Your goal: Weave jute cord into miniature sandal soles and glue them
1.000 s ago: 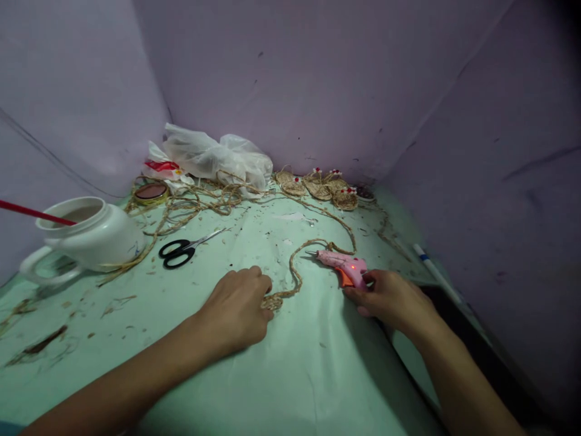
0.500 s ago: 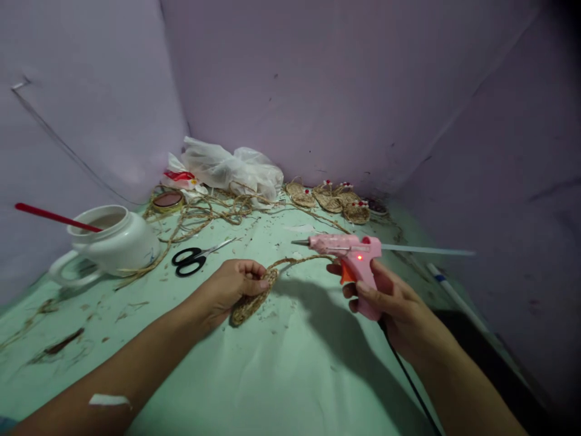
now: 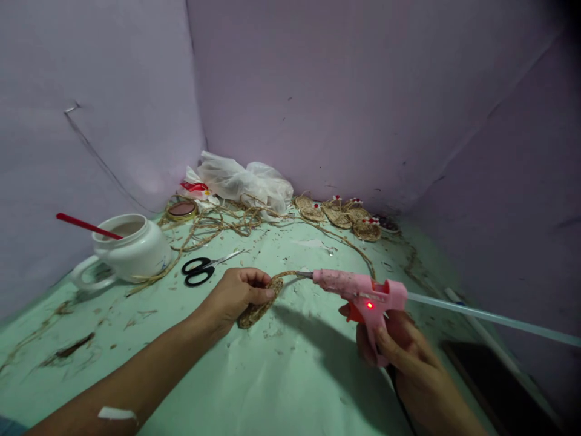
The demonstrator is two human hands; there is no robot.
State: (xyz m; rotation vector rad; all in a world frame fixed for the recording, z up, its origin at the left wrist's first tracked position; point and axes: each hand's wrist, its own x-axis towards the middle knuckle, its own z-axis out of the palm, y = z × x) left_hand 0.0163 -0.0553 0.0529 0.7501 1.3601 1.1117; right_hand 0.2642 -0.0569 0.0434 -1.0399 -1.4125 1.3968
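My left hand is closed on a small flat piece of coiled, braided straw cord, holding it tilted just over the green tabletop. From its top edge a length of braided cord runs off to the right. My right hand grips a pink hot glue gun with an orange trigger and a lit red light. The gun's metal nozzle points left and meets or overlaps the cord; I cannot tell whether they touch. A long clear glue stick sticks out of its back.
Black-handled scissors lie left of my left hand. Beyond them stands a white mug with a red stick in it. Loose braided cord, a white plastic bag and several woven pieces with beads lie along the back wall.
The glue gun has come lower and tilted, and its nozzle is now at the cord beside the coiled piece. My left hand keeps its hold. The view has shifted slightly.
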